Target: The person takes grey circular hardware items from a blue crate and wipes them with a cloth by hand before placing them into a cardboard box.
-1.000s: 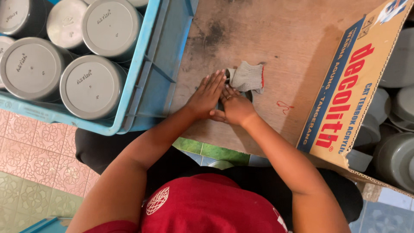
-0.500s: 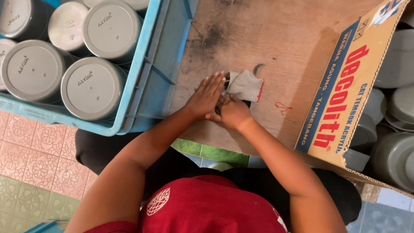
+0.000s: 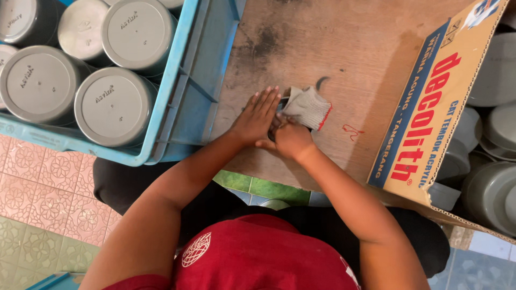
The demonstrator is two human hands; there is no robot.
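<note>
Knitted grey glove (image 3: pixel 307 106), red-edged, clutched by right hand (image 3: pixel 290 138) on scuffed plywood (image 3: pixel 344 48).

A brown cardboard box flap (image 3: pixel 430 118) with a blue panel and red lettering stands at the table's right edge.

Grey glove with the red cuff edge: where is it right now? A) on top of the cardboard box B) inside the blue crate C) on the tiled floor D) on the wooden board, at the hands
D: the grey glove lies on the wooden board, touching the right hand, with the left hand flat beside it; the blue crate holds only grey lidded tubs.
</note>
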